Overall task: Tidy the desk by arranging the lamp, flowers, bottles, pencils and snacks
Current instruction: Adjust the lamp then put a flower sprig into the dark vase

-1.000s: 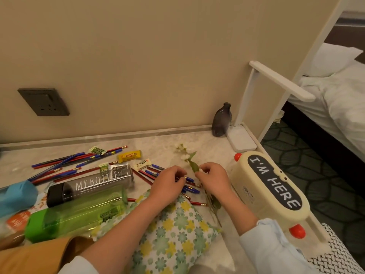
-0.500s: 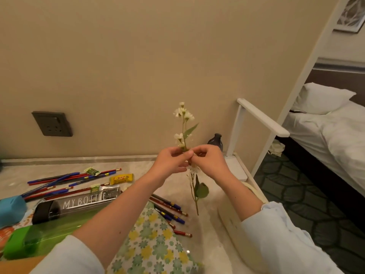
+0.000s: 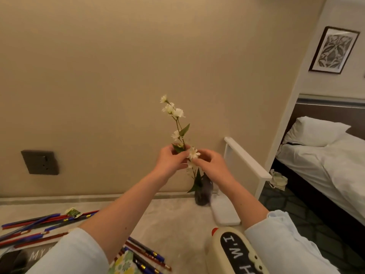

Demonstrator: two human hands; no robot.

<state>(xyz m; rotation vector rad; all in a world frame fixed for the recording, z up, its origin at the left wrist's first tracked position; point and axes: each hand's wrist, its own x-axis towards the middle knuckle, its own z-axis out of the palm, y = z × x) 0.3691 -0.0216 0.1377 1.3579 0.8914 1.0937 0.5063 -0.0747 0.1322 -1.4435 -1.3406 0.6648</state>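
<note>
Pencils (image 3: 45, 219) lie scattered at seven o'clock, not yet sorted. Further out, my left hand (image 3: 171, 162) and right hand (image 3: 212, 164) each pinch the flower stem (image 3: 178, 112), held upright. Beyond, at five o'clock from them, stands the vase (image 3: 204, 194); I cannot see whether the stem's tip has entered it.

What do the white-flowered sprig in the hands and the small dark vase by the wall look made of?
The white-flowered green sprig: probably artificial, matte fabric-like petals, stiff thin stem standing straight above the left hand and right hand pinching it; real cannot be excluded. The small dark bottle-shaped vase: likely tinted glass, glossy, with highlights.
</note>
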